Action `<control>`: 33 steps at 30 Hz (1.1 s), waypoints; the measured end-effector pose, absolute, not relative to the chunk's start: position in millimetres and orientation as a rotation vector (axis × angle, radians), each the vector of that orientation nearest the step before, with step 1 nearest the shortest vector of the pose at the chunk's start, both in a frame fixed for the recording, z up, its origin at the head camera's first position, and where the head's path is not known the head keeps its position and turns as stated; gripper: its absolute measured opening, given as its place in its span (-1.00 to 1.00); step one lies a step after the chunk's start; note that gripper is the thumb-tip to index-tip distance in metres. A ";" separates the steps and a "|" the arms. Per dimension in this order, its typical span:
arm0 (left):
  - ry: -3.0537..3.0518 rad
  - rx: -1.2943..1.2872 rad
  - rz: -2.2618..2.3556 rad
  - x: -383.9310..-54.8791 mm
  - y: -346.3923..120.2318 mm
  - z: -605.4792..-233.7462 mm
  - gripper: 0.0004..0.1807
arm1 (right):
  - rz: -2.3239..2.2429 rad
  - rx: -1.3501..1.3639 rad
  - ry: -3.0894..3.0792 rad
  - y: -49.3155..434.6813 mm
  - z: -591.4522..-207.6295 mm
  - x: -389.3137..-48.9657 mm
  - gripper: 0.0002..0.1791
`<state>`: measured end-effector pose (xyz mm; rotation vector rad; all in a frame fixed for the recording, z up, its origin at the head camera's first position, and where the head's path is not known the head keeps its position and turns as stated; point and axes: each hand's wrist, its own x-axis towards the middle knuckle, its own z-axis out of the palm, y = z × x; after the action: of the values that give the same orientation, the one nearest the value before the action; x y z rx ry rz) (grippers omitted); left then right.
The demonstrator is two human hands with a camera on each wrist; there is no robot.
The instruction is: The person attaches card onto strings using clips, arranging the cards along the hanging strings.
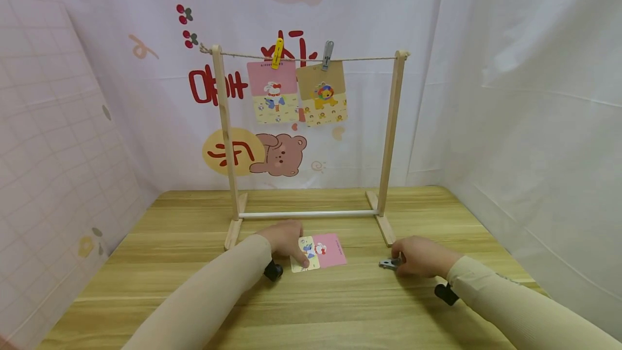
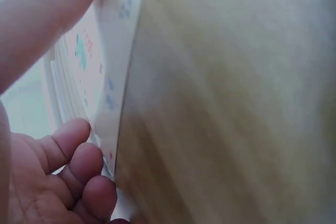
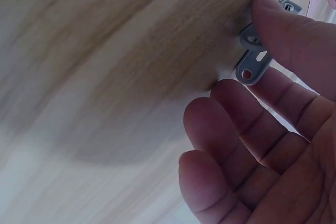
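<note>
My left hand (image 1: 283, 239) grips a pink and pale-yellow card (image 1: 332, 250) with a white rabbit picture at its yellow end. The thumb lies across that end in the head view, while other fingertips are at the card's edge in the left wrist view. To the right, my right hand (image 1: 421, 256) pinches a grey clothespin (image 3: 252, 70) between thumb and index finger, low over the wooden table (image 1: 311, 307). The remaining fingers of that hand are loosely bent beside the clothespin.
Behind the hands stands a wooden frame (image 1: 391, 139) with a string (image 1: 364, 59) across its top. A yellow clothespin (image 1: 277, 54) holds a rabbit card (image 1: 262, 77) there; a grey clothespin (image 1: 327, 56) holds a lion card (image 1: 311, 81). A white rod (image 1: 308, 214) joins the feet.
</note>
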<state>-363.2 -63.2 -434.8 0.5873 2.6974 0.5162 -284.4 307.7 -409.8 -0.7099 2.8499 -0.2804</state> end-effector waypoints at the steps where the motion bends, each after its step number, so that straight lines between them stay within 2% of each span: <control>1: 2.692 0.581 0.518 -363.8 -63.2 -435.3 -0.26 | -0.284 -0.703 2.850 307.2 -409.5 -284.3 -0.78; 8: 2.708 0.586 0.461 -362.3 -60.1 -432.3 -0.29 | -0.284 -0.698 2.858 306.6 -409.6 -284.5 -0.78; 16: 2.744 0.598 0.390 -348.8 -55.2 -422.5 -0.18 | -0.295 -0.685 2.851 307.8 -412.6 -285.1 -0.78; 33: 2.737 0.549 0.415 -351.6 -53.4 -427.2 -0.19 | -0.266 -0.715 2.862 305.8 -411.8 -284.1 -0.78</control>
<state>-351.6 -53.4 -427.2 0.5488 2.7370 0.4146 -284.1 305.8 -411.8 -0.7154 2.8623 -0.2660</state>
